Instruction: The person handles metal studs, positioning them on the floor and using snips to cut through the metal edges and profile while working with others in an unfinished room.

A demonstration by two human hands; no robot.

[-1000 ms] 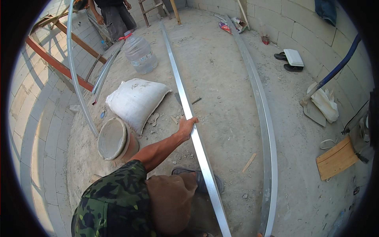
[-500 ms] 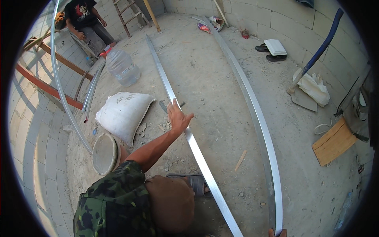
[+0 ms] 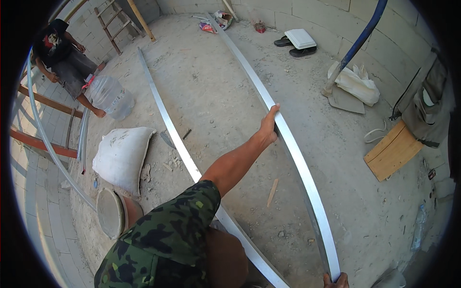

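**Left hand (image 3: 269,126) and right hand (image 3: 342,281) hold one long silver metal bar (image 3: 300,165)**

The bar runs from the lower edge up toward the far wall, its far end beside a crumpled, colour-printed plastic package (image 3: 224,19). The person's left hand is partly closed over the bar's left side, mid-length, fingertips on its bright top face. The right hand shows only as digits on either side of the bar's near end; it seems to grip it, though the frame edge cuts off the rest. A second long silver metal bar (image 3: 169,122) lies to the left, passing under the left arm. Beyond it are a plump white woven sack (image 3: 122,158) and a clear plastic water jug (image 3: 113,98), whose label is too small to read. A co-worker's black shirt (image 3: 54,42) bears a printed picture.
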